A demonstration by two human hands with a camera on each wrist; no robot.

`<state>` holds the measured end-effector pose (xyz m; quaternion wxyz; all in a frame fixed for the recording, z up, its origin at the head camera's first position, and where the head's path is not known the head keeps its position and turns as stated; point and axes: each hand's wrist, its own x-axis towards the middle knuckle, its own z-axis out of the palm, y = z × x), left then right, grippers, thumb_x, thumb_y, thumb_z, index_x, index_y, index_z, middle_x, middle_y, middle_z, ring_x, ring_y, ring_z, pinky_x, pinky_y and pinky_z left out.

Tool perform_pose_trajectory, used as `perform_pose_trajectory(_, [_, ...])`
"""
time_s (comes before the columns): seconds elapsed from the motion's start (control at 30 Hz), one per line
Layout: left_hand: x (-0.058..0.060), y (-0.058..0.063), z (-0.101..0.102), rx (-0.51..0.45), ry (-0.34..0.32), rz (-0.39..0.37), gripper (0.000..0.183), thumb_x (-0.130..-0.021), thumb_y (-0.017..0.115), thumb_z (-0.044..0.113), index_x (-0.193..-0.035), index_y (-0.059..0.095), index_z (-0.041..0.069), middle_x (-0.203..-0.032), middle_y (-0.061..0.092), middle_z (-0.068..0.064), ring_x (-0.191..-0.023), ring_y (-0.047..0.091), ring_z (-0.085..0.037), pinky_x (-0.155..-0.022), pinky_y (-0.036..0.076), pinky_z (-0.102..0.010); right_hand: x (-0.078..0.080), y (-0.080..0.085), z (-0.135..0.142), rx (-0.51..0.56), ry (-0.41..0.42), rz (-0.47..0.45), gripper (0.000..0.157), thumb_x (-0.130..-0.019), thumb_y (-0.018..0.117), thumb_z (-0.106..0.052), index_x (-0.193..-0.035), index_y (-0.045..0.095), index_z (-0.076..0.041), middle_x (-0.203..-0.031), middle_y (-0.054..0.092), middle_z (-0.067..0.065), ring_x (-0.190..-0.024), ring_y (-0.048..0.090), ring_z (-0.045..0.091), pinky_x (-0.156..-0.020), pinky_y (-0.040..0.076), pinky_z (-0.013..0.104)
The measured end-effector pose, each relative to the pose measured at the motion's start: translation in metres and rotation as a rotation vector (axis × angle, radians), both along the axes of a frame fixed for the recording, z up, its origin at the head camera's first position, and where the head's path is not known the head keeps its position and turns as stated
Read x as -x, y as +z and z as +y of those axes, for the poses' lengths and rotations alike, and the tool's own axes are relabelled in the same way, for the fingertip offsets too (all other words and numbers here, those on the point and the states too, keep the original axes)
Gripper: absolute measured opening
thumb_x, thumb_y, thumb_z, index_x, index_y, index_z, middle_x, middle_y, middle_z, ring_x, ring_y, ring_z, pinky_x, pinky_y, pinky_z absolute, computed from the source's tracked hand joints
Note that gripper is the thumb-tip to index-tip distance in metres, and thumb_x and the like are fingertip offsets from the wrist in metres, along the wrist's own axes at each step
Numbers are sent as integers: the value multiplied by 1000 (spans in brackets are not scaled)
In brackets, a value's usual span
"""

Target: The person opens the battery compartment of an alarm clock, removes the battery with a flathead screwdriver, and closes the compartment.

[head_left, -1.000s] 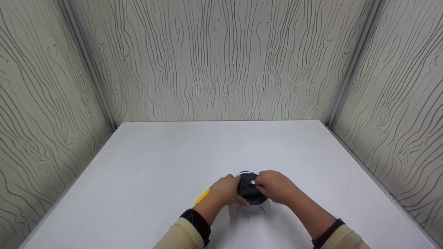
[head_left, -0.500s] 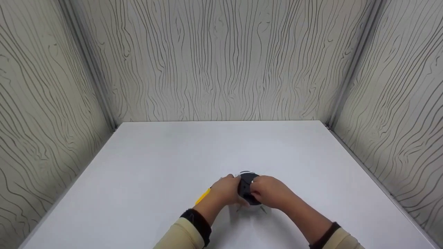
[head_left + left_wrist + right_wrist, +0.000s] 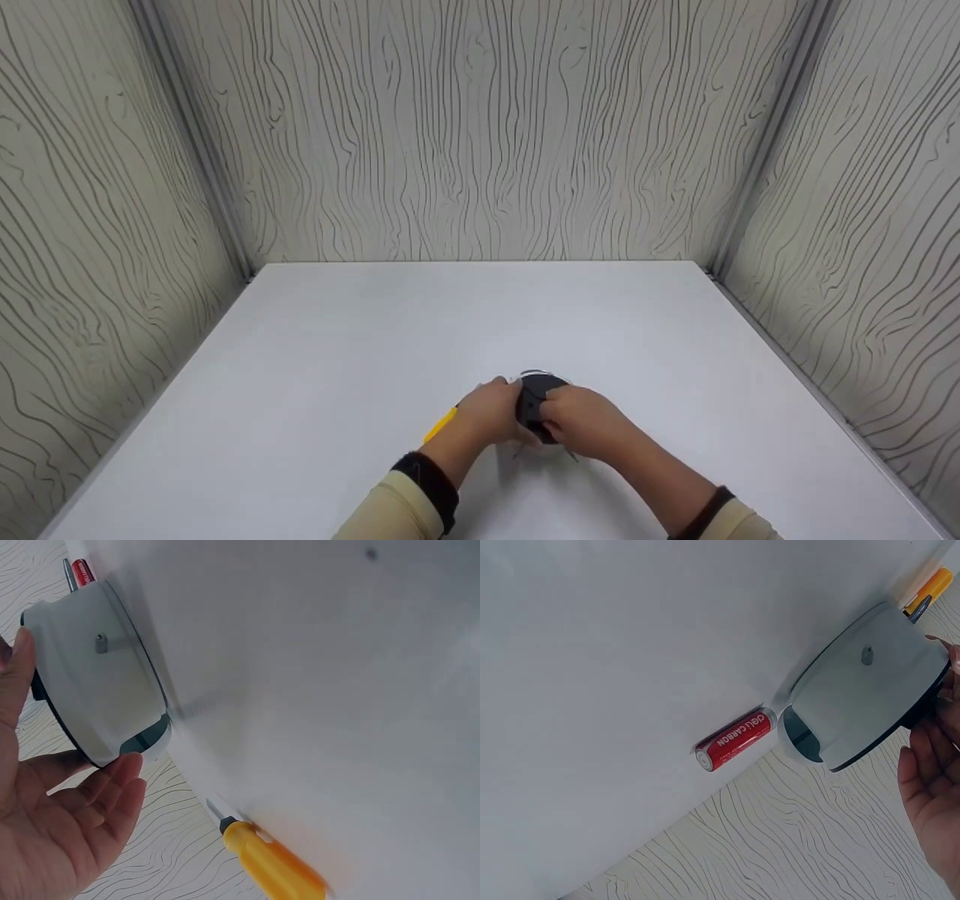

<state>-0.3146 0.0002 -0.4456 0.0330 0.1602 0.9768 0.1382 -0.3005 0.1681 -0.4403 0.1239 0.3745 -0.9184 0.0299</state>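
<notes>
A round alarm clock (image 3: 530,411) with a black back and pale grey-green body (image 3: 90,682) lies face down on the white table, its back turned up. My left hand (image 3: 487,414) grips its left side, thumb at the back's edge and fingers along the rim. My right hand (image 3: 589,421) is at the clock's back, fingers curled, pinching a small part there; the fingers cover that part. In the right wrist view, a dark piece juts from the back beside the right fingers (image 3: 926,761). Short metal legs stick out of the clock's body.
A yellow-handled screwdriver (image 3: 270,862) lies on the table to the left of the clock, partly behind the left wrist in the head view. A red battery (image 3: 739,739) lies close to the clock's other side. Wood-patterned panels (image 3: 480,135) enclose the table.
My right hand has shifted left and slightly nearer over the clock's back, covering the small white round part that showed a second ago. The left hand and the clock have stayed put.
</notes>
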Motion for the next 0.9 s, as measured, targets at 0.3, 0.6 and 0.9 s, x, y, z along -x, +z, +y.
perform_pose_trajectory(0.3, [2,-1,2,12,17,-10,80,-56,80,55,-121,56,15,-92,57,-3,-84,55,-19,-75,48,-34,-4,-12,2,21,70,139,11,-78,68,-19,-73,59,-15,-71,53,-6,-65,51,10,-62,50,27])
perform_pose_trajectory(0.6, [2,-1,2,13,8,-11,81,-55,80,56,-121,56,14,-92,57,-4,-84,55,-20,-74,48,-35,-6,-8,4,35,23,2,3,-75,72,-14,-75,69,-15,-75,57,-6,-72,54,10,-70,51,31])
perform_pose_trajectory(0.9, [2,-3,1,33,-3,15,82,-55,79,58,-121,56,14,-89,56,-3,-82,56,-19,-72,48,-33,-6,-3,6,30,44,-116,6,-79,66,-15,-78,72,-14,-77,55,-8,-72,51,7,-70,50,30])
